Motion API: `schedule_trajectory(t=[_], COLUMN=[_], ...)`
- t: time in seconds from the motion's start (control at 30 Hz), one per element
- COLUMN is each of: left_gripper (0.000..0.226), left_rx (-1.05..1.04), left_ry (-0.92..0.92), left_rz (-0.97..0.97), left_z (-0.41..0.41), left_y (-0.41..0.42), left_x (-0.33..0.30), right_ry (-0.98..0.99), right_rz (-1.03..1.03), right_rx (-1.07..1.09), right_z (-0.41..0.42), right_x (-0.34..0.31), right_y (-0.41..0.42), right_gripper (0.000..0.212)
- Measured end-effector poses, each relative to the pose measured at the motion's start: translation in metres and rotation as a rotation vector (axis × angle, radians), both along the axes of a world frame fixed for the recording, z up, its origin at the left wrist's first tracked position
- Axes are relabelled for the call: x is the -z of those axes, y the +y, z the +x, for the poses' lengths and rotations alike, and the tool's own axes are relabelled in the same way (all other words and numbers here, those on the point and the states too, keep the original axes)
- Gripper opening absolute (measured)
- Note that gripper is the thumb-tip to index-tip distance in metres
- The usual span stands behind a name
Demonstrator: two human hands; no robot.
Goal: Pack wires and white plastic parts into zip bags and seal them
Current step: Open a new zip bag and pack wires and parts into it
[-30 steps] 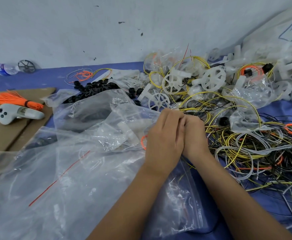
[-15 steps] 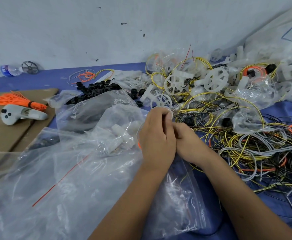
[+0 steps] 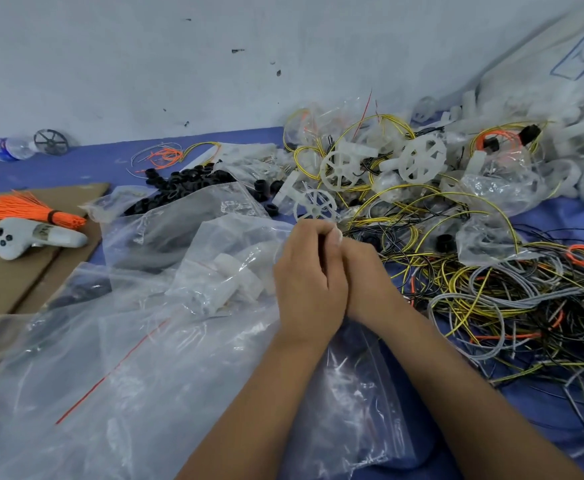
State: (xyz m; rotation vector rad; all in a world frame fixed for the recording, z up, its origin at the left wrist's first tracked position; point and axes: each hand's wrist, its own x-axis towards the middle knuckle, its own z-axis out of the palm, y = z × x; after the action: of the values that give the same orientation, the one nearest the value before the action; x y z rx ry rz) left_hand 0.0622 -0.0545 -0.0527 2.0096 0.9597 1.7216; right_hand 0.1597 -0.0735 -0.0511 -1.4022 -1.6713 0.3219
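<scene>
My left hand point(image 3: 309, 282) and my right hand point(image 3: 366, 275) are pressed together at mid-frame, fingers curled on the top edge of a clear zip bag point(image 3: 221, 278). That bag holds a white plastic part point(image 3: 238, 282) and hangs to the left of the hands. Most of what the fingers pinch is hidden behind my left hand. A tangle of yellow, black, grey and orange wires point(image 3: 491, 299) lies to the right. White plastic wheel parts point(image 3: 342, 168) sit beyond the hands.
Loose clear bags point(image 3: 110, 375) cover the near left. Black rings point(image 3: 186, 185) lie at the back, by a brown cardboard sheet point(image 3: 13, 271) with a white controller point(image 3: 30, 237) and orange wire bundle point(image 3: 27, 209). A big bag of white parts point(image 3: 560, 81) leans at the far right.
Both hands have shifted a little left and nearer the white wheel part, staying together on the bag's top edge. The bag has bunched up to their left.
</scene>
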Motion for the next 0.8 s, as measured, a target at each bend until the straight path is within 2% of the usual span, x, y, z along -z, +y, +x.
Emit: schedule_trajectory(t=[0.07,0.13,0.33,0.5,0.6,0.67,0.8], left_gripper=[0.008,0.009,0.009,0.012,0.009,0.007,0.009], left_rx=[-0.027,-0.033,-0.079,-0.062,-0.064,-0.018,0.274], left_ry=[0.012,0.006,0.021,0.102,0.39,0.535,0.49], left_rz=[-0.034,-0.076,-0.1,-0.223,-0.255,-0.206,-0.037], left_z=[0.001,0.0,-0.002,-0.002,-0.003,-0.002,0.005], left_y=[0.004,0.007,0.01,0.017,0.017,0.012,0.0], left_x=[0.002,0.003,0.004,0.009,0.012,0.01,0.003], right_ry=[-0.091,-0.107,-0.197,-0.25,-0.203,-0.28,-0.553], right_rz=[0.035,-0.019,-0.108,0.016,0.074,0.04,-0.211], right_rx=[0.101,0.122,-0.073,0.169,0.395,0.523,0.541], right_z=[0.006,0.009,0.001,0.01,0.023,0.034,0.049], right_x=[0.001,0.001,-0.001,0.0,-0.004,-0.011,-0.029], right_y=[-0.001,-0.001,-0.002,-0.004,-0.004,-0.001,0.016], right_gripper=[0.021,0.019,0.02,0.02,0.02,0.019,0.022])
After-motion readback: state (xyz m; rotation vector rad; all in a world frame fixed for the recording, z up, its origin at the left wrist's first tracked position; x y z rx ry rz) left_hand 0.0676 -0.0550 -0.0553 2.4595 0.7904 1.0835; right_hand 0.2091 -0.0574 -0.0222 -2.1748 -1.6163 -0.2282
